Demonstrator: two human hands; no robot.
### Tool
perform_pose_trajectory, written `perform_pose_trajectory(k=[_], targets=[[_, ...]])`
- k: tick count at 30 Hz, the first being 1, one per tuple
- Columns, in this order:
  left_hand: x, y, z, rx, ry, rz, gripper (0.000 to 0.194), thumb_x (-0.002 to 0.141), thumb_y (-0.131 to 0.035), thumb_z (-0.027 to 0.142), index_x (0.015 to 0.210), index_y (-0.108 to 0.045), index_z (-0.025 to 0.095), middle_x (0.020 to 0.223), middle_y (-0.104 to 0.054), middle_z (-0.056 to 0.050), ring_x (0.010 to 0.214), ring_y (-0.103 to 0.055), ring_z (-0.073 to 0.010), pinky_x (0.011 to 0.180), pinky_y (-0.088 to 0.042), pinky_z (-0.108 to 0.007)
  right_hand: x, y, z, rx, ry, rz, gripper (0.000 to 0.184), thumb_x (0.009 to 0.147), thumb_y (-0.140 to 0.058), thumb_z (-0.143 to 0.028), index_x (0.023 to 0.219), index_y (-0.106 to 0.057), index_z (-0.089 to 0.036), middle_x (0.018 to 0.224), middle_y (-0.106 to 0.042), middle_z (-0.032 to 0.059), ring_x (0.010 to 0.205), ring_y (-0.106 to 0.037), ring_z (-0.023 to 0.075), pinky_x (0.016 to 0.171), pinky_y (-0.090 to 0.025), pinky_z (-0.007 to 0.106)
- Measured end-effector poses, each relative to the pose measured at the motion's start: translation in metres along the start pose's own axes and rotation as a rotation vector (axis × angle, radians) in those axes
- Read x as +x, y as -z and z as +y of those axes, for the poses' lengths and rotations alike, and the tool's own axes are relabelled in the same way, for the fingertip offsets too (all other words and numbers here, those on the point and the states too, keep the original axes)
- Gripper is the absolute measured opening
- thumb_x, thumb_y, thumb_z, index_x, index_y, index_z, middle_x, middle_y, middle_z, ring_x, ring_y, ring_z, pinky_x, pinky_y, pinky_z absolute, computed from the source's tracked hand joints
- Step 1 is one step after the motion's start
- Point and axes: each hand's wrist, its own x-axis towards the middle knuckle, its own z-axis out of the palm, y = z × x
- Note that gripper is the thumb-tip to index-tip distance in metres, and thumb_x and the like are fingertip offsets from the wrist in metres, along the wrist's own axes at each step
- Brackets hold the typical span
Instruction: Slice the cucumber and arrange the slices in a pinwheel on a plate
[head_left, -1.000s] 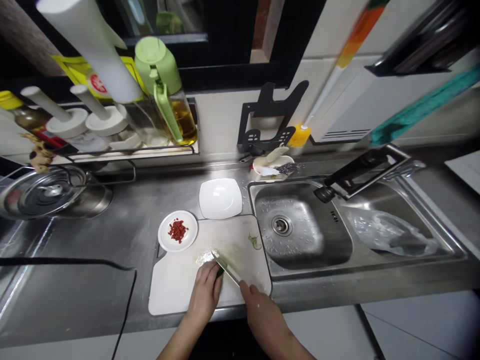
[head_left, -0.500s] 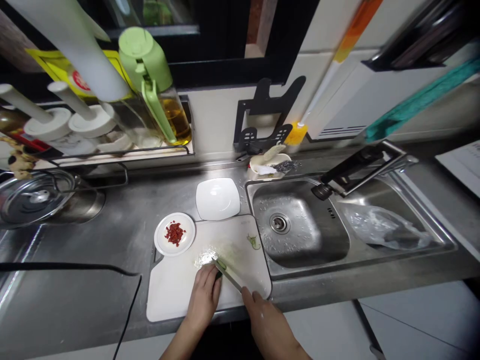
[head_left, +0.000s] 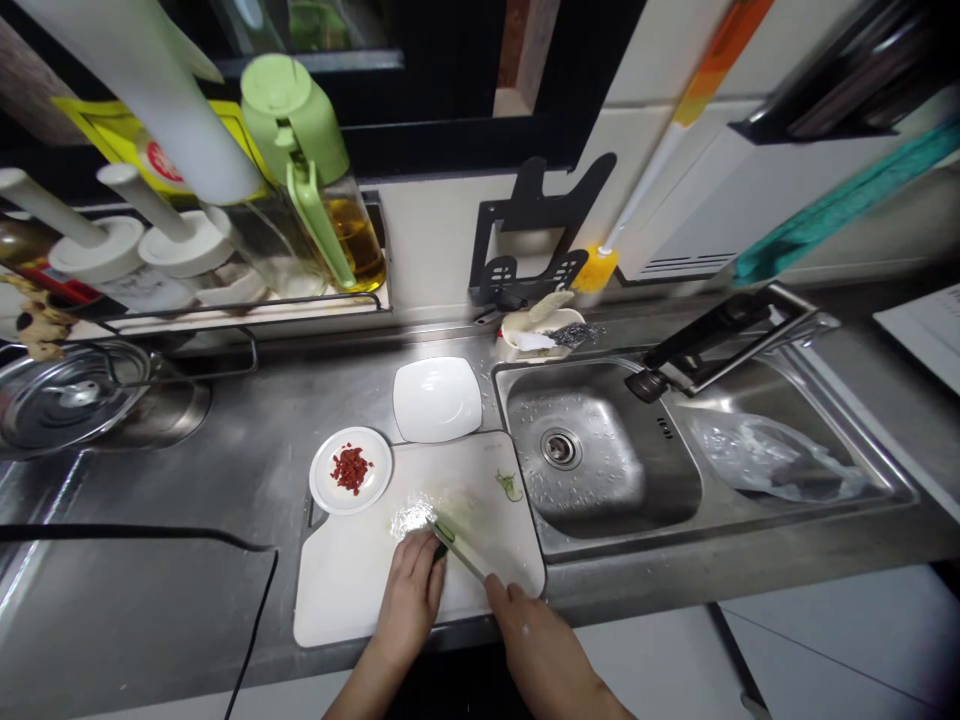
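Note:
On the white cutting board (head_left: 352, 580), my left hand (head_left: 412, 580) is closed over a green vegetable (head_left: 445, 530), possibly a cucumber, most of it hidden under the fingers. My right hand (head_left: 525, 625) grips a knife (head_left: 466, 562) by its handle, which the fist covers. The blade points up and left and lies against the vegetable, beside my left fingertips. Wet, shiny patches mark the board above the hands. Thin green peelings (head_left: 509, 486) rest near its upper right corner.
A small plate of chopped red pieces (head_left: 350, 470) overlaps the board's upper left corner. Behind the board stands a white square dish (head_left: 437, 400). To the right is a steel sink (head_left: 600, 500) with a black faucet (head_left: 694, 340). A black cable (head_left: 259, 610) crosses the counter at left.
The knife blade has shifted very slightly at the vegetable, and a little more dark green shows beside it. Both hands keep their hold; the whole view has moved slightly.

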Motion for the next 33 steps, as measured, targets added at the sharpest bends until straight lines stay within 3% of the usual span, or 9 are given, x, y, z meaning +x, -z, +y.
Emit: perform_pose_trajectory(k=[17,33], targets=[[0.001,-0.001,0.0,-0.008,0.025,-0.019,0.029,0.088,-0.046,0.019,0.115,-0.055,0.017,0.112,-0.063,-0.01,0.108,-0.057,-0.0218,0.096,-0.047,-0.043,0.005,0.007,-0.002,0.02,0.005,-0.005,0.048,0.081,-0.032,0.006,0.117,-0.053,-0.017,0.092,-0.068,0.0087,0.078,-0.067,0.0185,0.063,-0.047,0.022],[0.001,-0.001,0.0,-0.019,0.028,-0.008,0.029,0.088,-0.046,0.021,0.115,-0.055,0.018,0.113,-0.063,-0.01,0.108,-0.057,-0.0219,0.096,-0.047,-0.044,0.015,-0.007,-0.004,-0.027,0.033,0.094,0.039,0.083,-0.037,0.003,0.112,-0.051,-0.018,0.083,-0.066,0.0059,0.072,-0.066,0.017,0.06,-0.046,0.021]])
